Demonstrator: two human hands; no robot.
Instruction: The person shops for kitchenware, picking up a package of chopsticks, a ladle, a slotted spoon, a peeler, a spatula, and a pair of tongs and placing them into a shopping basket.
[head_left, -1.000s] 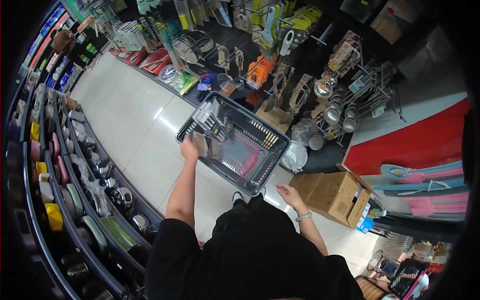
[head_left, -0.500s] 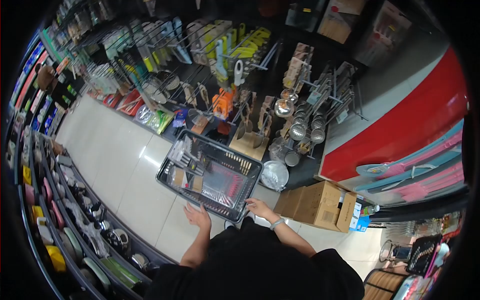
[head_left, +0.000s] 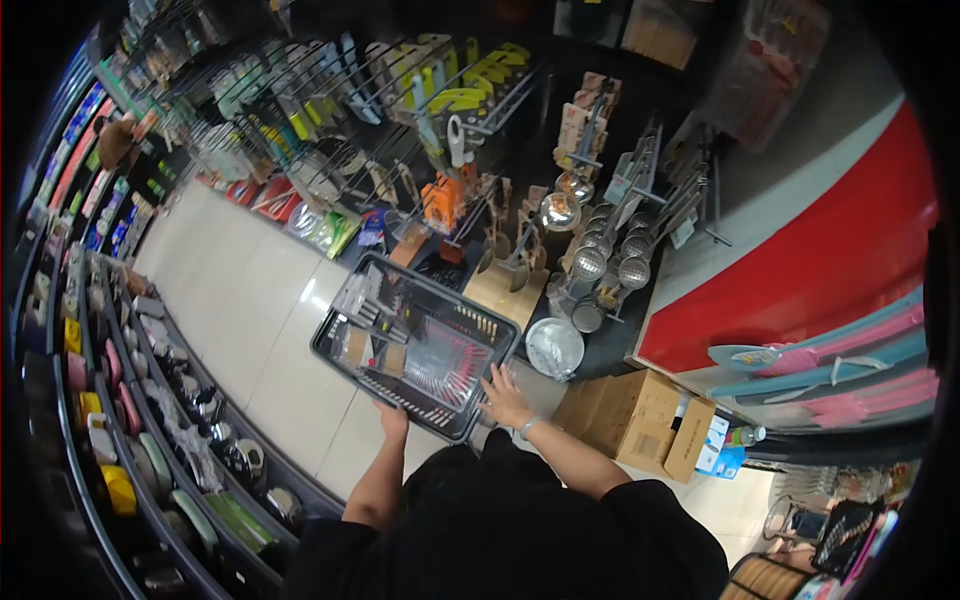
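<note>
In front of my body is a black plastic shopping basket (head_left: 335, 352), tilted in view, with slotted sides. Inside it, to the left, lie packaged items with grey parts and brown card (head_left: 372, 350); a clear pack with pinkish-red streaks (head_left: 452, 360) fills the right half. My left hand (head_left: 393, 420) is at the basket's near side, its fingers mostly hidden by the rim. At the near right corner, my right hand (head_left: 507, 398) lies against the rim with fingers spread. A band circles the right wrist.
Hanging racks hold ladles and skimmers (head_left: 590, 262) and green-handled utensils (head_left: 460, 98). A silver round pan (head_left: 555, 348) and an open cardboard box (head_left: 640, 425) stand to the right. Pan-filled shelves (head_left: 190, 420) line the left. Farther down the aisle is a person (head_left: 118, 145).
My left hand has gone from spread fingers beside the basket to tucked against its near side. The right hand has opened over the corner rim. The view has shifted slightly.
</note>
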